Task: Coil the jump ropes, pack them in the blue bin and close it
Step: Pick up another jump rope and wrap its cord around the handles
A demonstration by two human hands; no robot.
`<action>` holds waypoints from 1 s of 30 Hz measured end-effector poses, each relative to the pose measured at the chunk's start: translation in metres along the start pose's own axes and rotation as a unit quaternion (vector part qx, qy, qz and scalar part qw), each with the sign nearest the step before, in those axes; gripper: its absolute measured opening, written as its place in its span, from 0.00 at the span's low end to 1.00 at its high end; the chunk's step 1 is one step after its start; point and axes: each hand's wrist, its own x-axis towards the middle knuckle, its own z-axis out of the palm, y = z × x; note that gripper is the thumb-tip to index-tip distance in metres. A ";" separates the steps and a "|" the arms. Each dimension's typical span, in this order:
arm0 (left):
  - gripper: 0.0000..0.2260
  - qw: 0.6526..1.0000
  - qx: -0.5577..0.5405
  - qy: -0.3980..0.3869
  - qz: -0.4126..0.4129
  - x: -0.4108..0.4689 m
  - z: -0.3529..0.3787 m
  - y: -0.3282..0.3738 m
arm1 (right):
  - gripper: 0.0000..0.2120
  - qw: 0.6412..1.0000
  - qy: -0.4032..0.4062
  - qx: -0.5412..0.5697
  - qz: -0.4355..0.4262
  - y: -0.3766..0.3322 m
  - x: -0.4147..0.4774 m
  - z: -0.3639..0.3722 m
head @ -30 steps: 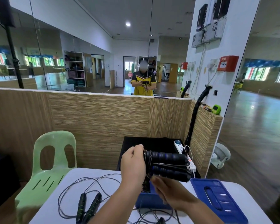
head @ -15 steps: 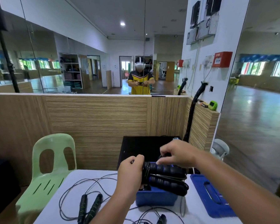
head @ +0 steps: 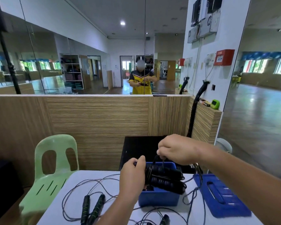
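Observation:
My left hand [head: 133, 176] grips one end of a pair of black foam jump rope handles [head: 165, 177] with cord wound round them, held just above the open blue bin [head: 159, 200]. Over the handles, my right hand [head: 175, 149] pinches a loop of the black cord. The bin's blue lid [head: 221, 196] lies flat on the white table [head: 113, 181], to the right of the bin. A second jump rope with black handles [head: 92, 208] lies uncoiled on the table to the left, its cord [head: 81, 189] spread in loose loops. More handles and cord [head: 164, 220] lie at the near edge.
A pale green plastic chair [head: 53, 172] stands at the table's left. Behind the bin is a black box [head: 136, 148] against a wood-panel partition [head: 97, 124]. A black hose [head: 194, 111] rises at the right; mirrors above reflect a person.
My right hand came up from under the handles to above them and now pinches the cord. The handle bundle has dropped lower, close over the bin.

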 end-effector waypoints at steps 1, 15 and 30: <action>0.20 1.000 0.003 0.015 -0.001 0.002 0.000 -0.002 | 0.15 1.000 -0.009 0.026 0.010 -0.003 -0.004 0.003; 0.26 0.989 -0.094 0.078 -0.086 0.011 0.017 -0.007 | 0.12 0.892 0.052 0.445 0.063 -0.027 -0.037 0.121; 0.19 0.998 -0.055 -0.028 -0.004 0.011 0.000 0.006 | 0.11 0.937 0.121 0.321 0.071 -0.009 -0.037 0.117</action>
